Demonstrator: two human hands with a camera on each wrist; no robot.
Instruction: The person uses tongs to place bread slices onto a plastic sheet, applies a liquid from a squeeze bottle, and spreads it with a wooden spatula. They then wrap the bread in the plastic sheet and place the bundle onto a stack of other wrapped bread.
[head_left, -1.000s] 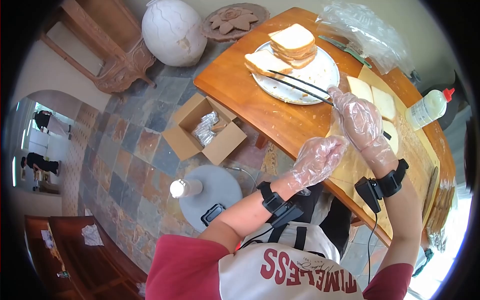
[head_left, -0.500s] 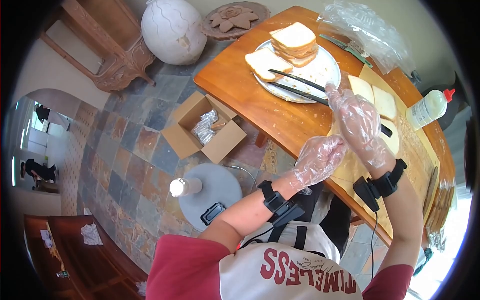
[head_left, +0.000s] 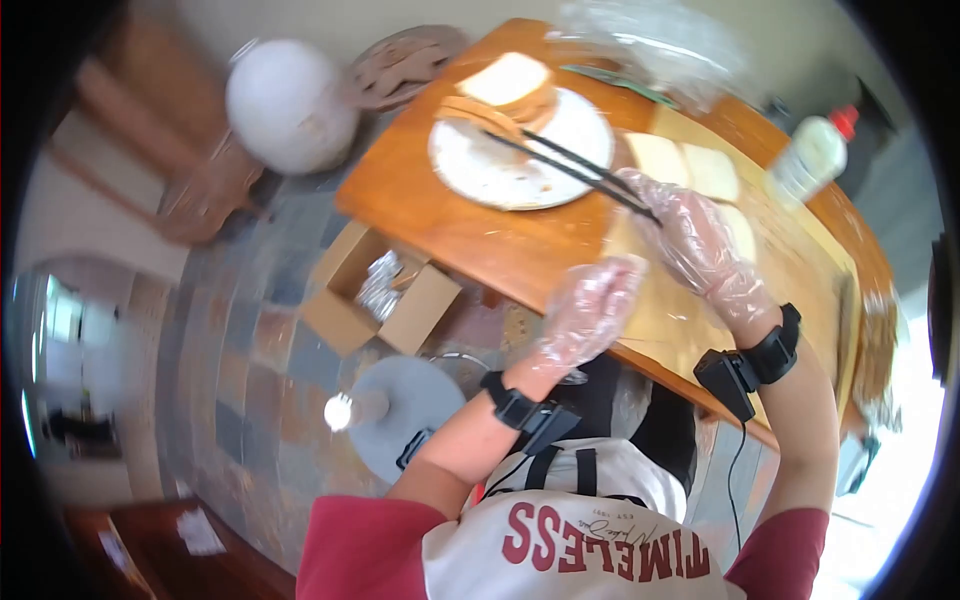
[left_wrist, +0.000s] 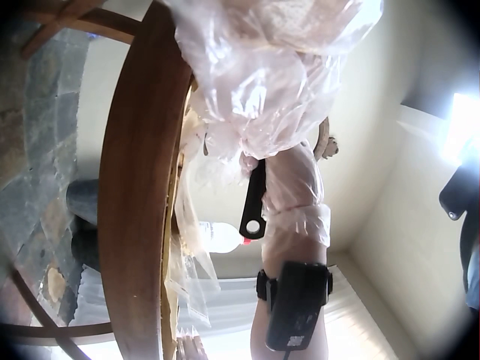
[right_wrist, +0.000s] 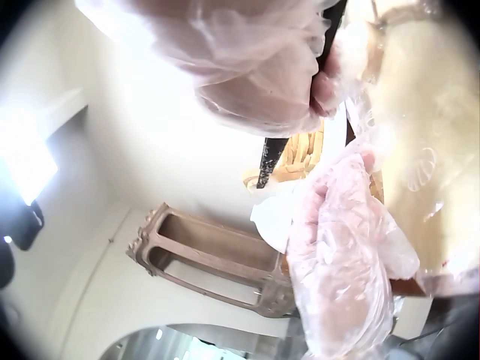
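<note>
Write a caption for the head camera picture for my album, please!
Gloved right hand holds black tongs over a white plate of bread.

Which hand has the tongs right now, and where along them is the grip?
The right hand grips the black tongs at their handle end, tips reaching over the white plate. The left hand holds nothing.

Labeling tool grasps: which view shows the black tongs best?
Head view. It shows the black tongs at full length, from the right hand gripping them to tips over the white plate. Left wrist shows only the handle end. Right wrist shows a short dark stretch below gloved fingers.
</note>
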